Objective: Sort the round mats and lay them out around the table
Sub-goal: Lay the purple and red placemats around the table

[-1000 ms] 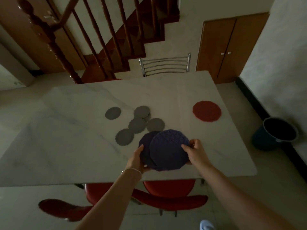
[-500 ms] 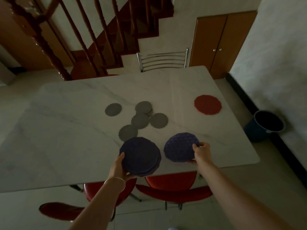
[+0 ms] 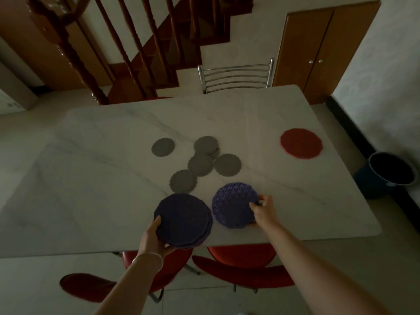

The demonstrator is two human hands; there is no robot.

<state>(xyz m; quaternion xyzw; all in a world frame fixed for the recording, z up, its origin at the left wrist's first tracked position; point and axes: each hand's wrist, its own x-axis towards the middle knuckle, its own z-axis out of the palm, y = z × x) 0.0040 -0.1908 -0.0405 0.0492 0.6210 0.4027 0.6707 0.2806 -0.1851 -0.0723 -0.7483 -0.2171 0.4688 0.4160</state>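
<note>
Left hand clamped on stack of purple mats, lower centre, over marble table near edge; right hand pinching single purple mat just right of stack; grey coasters clustered centre; red mat right.

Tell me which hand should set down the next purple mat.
Probably right: the right hand is only pinching the single purple mat on the table, while the left hand holds the stack.
</note>
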